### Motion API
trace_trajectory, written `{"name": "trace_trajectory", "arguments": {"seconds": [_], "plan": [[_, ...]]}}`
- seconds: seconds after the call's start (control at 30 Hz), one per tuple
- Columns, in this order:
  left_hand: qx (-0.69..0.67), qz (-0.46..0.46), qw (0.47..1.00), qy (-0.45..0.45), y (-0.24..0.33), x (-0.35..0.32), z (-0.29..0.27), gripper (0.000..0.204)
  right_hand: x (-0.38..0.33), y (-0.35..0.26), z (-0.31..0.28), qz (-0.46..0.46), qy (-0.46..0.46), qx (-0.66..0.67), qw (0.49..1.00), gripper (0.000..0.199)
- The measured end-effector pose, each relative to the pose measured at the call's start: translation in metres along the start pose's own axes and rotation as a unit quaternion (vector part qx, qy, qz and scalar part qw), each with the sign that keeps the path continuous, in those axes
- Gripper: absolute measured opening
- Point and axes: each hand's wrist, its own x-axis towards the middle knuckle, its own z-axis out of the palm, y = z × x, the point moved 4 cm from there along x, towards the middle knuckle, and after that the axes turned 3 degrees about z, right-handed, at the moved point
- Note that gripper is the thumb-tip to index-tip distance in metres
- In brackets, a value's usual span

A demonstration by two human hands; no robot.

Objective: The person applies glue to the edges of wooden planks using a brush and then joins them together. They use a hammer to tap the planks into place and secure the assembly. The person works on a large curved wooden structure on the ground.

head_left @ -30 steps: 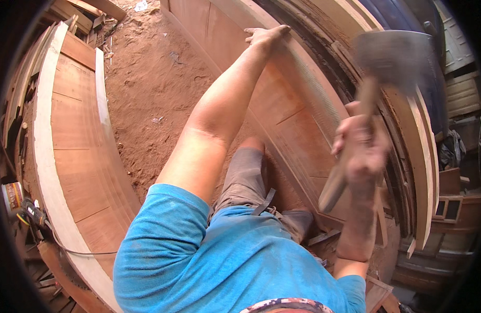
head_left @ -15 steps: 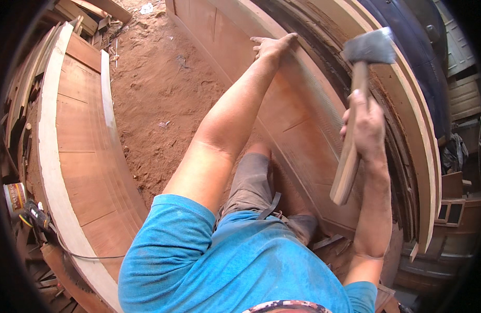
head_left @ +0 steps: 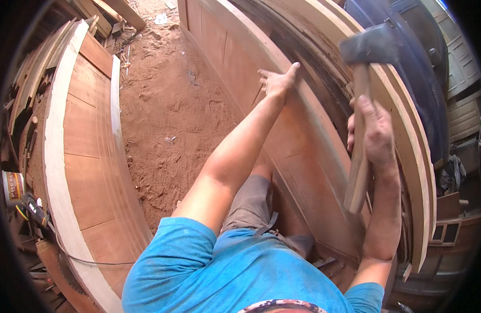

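Gripping the pale wooden handle of a dark-headed steel hammer (head_left: pixel 358 146), the right hand (head_left: pixel 375 130) sits at about three o'clock in the view, fingers wrapped fully round the shaft near its middle. The hammer's head is raised at roughly one o'clock, a little blurred, just above the curved edge of a large reddish-brown panelled wooden door (head_left: pixel 308 156) that stands on its side along the person's right.

The left hand (head_left: pixel 276 81) reaches out toward twelve o'clock and rests against the upper part of that door; the index finger points along the rim, and the thumb and other fingers seem pinched together on something thin (too small to tell what). Its arm crosses the middle of the view from a bright blue short-sleeved shirt (head_left: pixel 224 271) at six o'clock.

A second reddish-brown panelled wooden door with a pale frame (head_left: pixel 89 156) lies at nine o'clock, well apart from the hands. Between the two doors is a red earth floor (head_left: pixel 167 115) strewn with small scraps. A small tin can with a printed label (head_left: pixel 12 188) stands at the far nine o'clock edge.
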Motion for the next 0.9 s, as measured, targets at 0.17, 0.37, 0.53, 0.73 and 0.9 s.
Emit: {"name": "trace_trajectory", "arguments": {"seconds": [0.17,0.37,0.53,0.73,0.9], "plan": [[-0.088,0.037,0.995,0.041,-0.013,0.001,-0.004,0.133,0.084,-0.047,0.013,-0.177,0.019,-0.029,0.984,0.048],[-0.067,0.056,0.996,0.026,-0.018,-0.003,-0.015,0.131,0.176,-0.064,0.055,-0.309,0.014,-0.149,0.939,0.04],[-0.068,0.047,0.996,0.024,-0.02,-0.001,-0.025,0.133,0.244,-0.029,0.116,-0.227,-0.075,-0.243,0.94,0.041],[-0.06,0.053,0.997,0.018,-0.022,-0.004,-0.031,0.135,0.253,-0.007,0.142,-0.167,-0.132,-0.41,0.887,0.053],[-0.063,0.059,0.996,0.023,-0.025,0.003,-0.03,0.136,0.255,-0.052,0.149,-0.231,-0.061,-0.2,0.95,0.05]]}}
